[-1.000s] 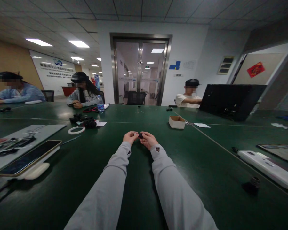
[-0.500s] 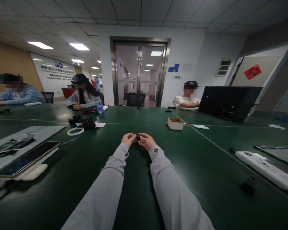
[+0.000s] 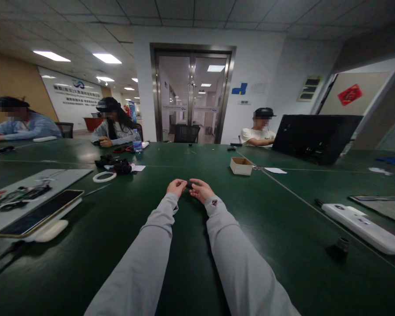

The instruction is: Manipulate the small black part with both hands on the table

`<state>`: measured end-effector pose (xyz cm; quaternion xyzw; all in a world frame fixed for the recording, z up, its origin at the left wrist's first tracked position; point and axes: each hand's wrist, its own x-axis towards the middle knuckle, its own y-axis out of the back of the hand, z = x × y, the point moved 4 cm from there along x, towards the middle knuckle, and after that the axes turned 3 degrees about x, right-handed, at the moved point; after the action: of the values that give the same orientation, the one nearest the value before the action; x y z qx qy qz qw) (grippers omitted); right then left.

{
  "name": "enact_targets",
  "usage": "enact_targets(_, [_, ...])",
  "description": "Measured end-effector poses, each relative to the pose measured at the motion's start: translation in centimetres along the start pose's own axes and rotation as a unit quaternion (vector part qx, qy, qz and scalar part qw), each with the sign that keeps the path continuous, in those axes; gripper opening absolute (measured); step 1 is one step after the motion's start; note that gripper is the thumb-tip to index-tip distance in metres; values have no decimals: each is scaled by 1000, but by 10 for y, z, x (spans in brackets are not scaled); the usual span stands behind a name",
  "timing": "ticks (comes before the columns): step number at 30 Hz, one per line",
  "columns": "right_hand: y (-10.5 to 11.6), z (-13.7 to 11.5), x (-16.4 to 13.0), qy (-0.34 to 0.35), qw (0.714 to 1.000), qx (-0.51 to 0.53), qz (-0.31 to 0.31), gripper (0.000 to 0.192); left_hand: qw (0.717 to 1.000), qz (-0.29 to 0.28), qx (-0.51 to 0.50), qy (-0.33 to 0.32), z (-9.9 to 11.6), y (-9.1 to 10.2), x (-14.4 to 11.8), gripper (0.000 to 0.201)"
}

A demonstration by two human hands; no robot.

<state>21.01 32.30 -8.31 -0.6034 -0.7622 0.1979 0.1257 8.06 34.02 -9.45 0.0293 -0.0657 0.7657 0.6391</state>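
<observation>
Dark green surface (image 3: 125,228), big office room. Left hand (image 3: 177,187) and right hand (image 3: 200,190) curled together out front, fingertips pinching a tiny black part (image 3: 188,186) between them, just above the tabletop. Looks light, stiff, easy to fumble; best pinched by its ends. Cardboard box (image 3: 241,166) well beyond.

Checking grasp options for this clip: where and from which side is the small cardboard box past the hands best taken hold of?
Grip the box across its two long side walls, coming from above. It sits flat on the table with its top open and walls upright, and nothing touches its sides. Fingers could probably straddle it, or pinch one wall over the open rim. The right hand is nearer.
</observation>
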Motion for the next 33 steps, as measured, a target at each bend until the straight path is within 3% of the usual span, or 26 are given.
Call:
enact_targets(14, [2, 2, 5, -1, 1000, 9, -30, 25, 998, -29, 53, -7, -8, 2, 10, 29])
enact_targets(25, [2, 3, 6, 11, 999, 9, -51, 26, 966, 43, 249, -54, 11, 6, -7, 35])
enact_targets(33, [2, 3, 5, 13, 999, 13, -46, 25, 972, 25, 226, -57, 16, 6, -9, 31])
